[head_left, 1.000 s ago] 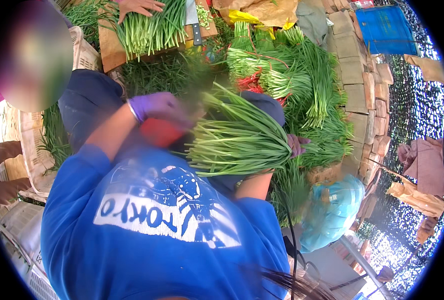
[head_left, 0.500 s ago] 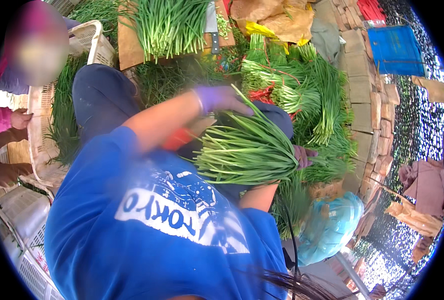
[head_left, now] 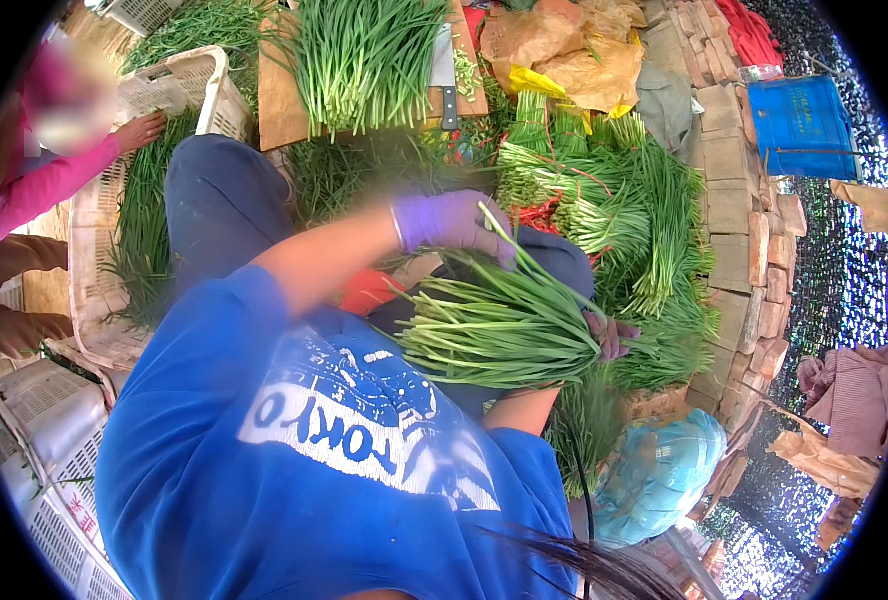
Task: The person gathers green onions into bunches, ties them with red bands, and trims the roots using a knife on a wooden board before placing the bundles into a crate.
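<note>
A loose bunch of garlic chives lies across my lap, its paler ends fanned toward the left. My right hand, in a dull purple glove, is closed round the gathered end of the bunch. Above the bunch is my left hand, in a purple glove, its fingers bent down and pressed on a pale-tipped chive stalk that sticks up out of the bunch. The left thumb is hidden.
Tied chive bundles are heaped at right beside a brick edging. Ahead, a cutting board bears more chives and a knife. A pale crate with greens stands at left, a blue bag at lower right.
Another person's pink-sleeved arm has reached out over the crate at left. My left hand has come down slightly and its fingers bend more. The whole view has shifted a little.
</note>
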The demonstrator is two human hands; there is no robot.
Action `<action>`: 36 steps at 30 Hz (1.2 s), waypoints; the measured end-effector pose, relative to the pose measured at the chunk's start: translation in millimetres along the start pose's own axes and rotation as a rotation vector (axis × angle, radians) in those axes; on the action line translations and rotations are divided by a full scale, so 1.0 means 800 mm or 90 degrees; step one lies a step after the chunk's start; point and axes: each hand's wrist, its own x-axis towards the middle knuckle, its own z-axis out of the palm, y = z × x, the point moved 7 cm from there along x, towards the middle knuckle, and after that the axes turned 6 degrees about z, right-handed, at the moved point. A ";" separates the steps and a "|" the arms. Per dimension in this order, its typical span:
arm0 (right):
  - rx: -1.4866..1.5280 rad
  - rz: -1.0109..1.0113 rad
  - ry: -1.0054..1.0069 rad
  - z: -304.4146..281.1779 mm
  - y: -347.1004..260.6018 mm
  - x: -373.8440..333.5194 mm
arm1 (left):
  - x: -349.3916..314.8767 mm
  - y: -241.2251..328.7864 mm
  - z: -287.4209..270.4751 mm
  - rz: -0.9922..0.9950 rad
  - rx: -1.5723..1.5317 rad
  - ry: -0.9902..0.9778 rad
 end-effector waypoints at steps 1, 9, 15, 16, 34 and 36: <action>-0.017 -0.021 0.004 0.000 -0.003 0.000 | -0.002 -0.004 -0.003 -0.001 0.088 0.004; 0.736 -0.318 0.091 -0.017 0.042 -0.037 | -0.080 0.014 -0.035 0.082 0.785 -0.066; 1.055 -0.677 0.045 -0.037 0.082 -0.099 | -0.183 -0.042 -0.156 -0.575 1.104 -0.375; 1.058 -0.710 0.045 -0.037 0.087 -0.110 | -0.163 -0.034 -0.149 -0.393 1.067 -0.187; 1.096 -0.884 -0.017 -0.030 0.102 -0.129 | -0.097 -0.017 -0.130 -0.259 0.847 -0.113; 1.090 -0.896 -0.014 -0.030 0.105 -0.128 | -0.133 -0.023 -0.177 -0.576 1.086 -0.162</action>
